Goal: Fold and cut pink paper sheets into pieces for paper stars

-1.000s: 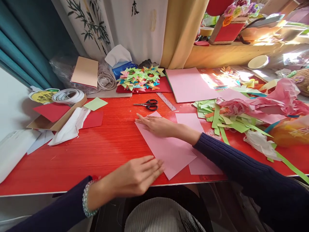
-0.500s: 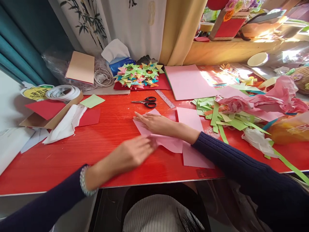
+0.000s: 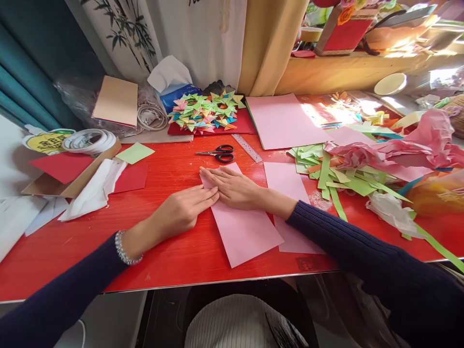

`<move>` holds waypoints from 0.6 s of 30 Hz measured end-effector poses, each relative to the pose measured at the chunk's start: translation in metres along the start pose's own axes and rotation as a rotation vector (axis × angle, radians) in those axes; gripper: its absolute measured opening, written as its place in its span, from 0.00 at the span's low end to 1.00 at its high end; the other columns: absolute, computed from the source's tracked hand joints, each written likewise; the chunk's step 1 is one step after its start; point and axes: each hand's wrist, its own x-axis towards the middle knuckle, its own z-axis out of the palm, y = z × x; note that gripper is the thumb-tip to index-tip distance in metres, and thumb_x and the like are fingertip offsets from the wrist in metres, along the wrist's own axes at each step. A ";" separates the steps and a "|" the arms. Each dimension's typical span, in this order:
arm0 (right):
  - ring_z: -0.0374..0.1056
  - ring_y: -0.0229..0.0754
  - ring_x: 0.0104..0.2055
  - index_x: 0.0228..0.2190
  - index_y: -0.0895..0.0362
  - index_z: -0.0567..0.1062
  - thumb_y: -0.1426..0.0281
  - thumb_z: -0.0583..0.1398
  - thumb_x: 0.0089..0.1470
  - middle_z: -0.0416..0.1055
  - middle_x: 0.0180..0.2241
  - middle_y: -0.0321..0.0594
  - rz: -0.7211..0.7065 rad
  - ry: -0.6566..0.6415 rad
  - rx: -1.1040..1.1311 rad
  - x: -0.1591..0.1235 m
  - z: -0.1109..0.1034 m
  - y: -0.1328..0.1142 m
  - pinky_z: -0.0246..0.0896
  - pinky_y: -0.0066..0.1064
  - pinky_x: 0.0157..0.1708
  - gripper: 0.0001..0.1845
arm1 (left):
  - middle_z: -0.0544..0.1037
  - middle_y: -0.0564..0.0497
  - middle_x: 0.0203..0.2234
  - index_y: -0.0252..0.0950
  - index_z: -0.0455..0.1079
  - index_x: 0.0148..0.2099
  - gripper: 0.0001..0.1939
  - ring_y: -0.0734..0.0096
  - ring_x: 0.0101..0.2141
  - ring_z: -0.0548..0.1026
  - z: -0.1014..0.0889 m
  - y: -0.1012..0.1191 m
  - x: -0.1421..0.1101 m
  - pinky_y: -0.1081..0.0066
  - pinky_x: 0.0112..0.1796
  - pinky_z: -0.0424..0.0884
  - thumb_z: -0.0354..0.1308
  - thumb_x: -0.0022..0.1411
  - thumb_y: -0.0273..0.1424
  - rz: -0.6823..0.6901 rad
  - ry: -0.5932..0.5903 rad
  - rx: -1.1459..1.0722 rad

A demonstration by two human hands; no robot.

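Note:
A pink sheet of paper [image 3: 242,234] lies slanted and flat on the red tabletop in front of me. My right hand [image 3: 237,188] rests palm down across its upper part, fingers stretched out toward the left edge. At that edge my left hand [image 3: 192,205] has its fingers and thumb pressed together on the paper, the tips touching my right fingers. Partly under my right forearm and this sheet are more pink pieces of paper [image 3: 284,175]. Black-handled scissors [image 3: 221,153] and a clear ruler [image 3: 247,148] lie just beyond my hands.
Green paper strips [image 3: 319,166] and crumpled pink paper [image 3: 409,145] are heaped at right. A stack of pink paper [image 3: 286,121] and folded-paper ornaments [image 3: 206,111] stand at the back. On the left sits a cardboard box [image 3: 87,169] with tape rolls [image 3: 89,141] and red paper.
The near part of the pink sheet, lifted and curled before, now lies flat toward me. My left hand has moved up and left to the sheet's edge; my right hand stays on it.

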 end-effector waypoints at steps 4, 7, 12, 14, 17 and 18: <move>0.45 0.45 0.67 0.64 0.71 0.45 0.68 0.40 0.65 0.46 0.66 0.51 0.032 -0.007 0.020 0.001 -0.001 -0.001 0.38 0.41 0.65 0.30 | 0.67 0.34 0.56 0.25 0.67 0.56 0.27 0.55 0.58 0.65 -0.003 0.022 -0.011 0.54 0.55 0.67 0.41 0.56 0.14 0.029 -0.065 0.106; 0.44 0.46 0.67 0.64 0.70 0.44 0.67 0.40 0.65 0.45 0.66 0.51 0.042 -0.009 0.051 0.002 0.000 0.000 0.36 0.42 0.65 0.31 | 0.71 0.37 0.54 0.26 0.67 0.56 0.25 0.56 0.57 0.66 -0.011 0.048 -0.016 0.53 0.55 0.66 0.41 0.60 0.15 0.097 -0.071 0.089; 0.43 0.47 0.67 0.65 0.67 0.43 0.65 0.39 0.65 0.46 0.66 0.49 0.032 0.008 0.091 0.003 0.003 0.002 0.36 0.46 0.65 0.31 | 0.74 0.38 0.51 0.24 0.68 0.54 0.19 0.59 0.54 0.70 -0.015 0.080 -0.021 0.59 0.55 0.68 0.43 0.64 0.19 0.199 -0.014 0.016; 0.43 0.48 0.67 0.65 0.67 0.43 0.65 0.39 0.65 0.45 0.66 0.49 0.038 -0.001 0.098 0.003 0.002 0.002 0.36 0.47 0.65 0.31 | 0.74 0.39 0.50 0.24 0.68 0.53 0.18 0.59 0.53 0.71 -0.017 0.091 -0.022 0.60 0.53 0.70 0.43 0.65 0.21 0.227 -0.019 -0.049; 0.43 0.47 0.67 0.64 0.69 0.44 0.65 0.39 0.65 0.44 0.66 0.50 0.040 -0.007 0.084 0.003 0.002 0.003 0.34 0.46 0.65 0.31 | 0.74 0.39 0.51 0.23 0.68 0.54 0.19 0.59 0.53 0.71 -0.024 0.099 -0.021 0.60 0.53 0.70 0.43 0.65 0.20 0.227 -0.031 -0.171; 0.43 0.47 0.67 0.64 0.69 0.44 0.65 0.39 0.65 0.43 0.66 0.49 0.036 -0.002 0.079 0.003 0.002 0.003 0.34 0.45 0.65 0.31 | 0.74 0.40 0.51 0.23 0.68 0.53 0.20 0.61 0.53 0.71 -0.027 0.097 -0.019 0.62 0.54 0.69 0.43 0.63 0.18 0.237 -0.062 -0.270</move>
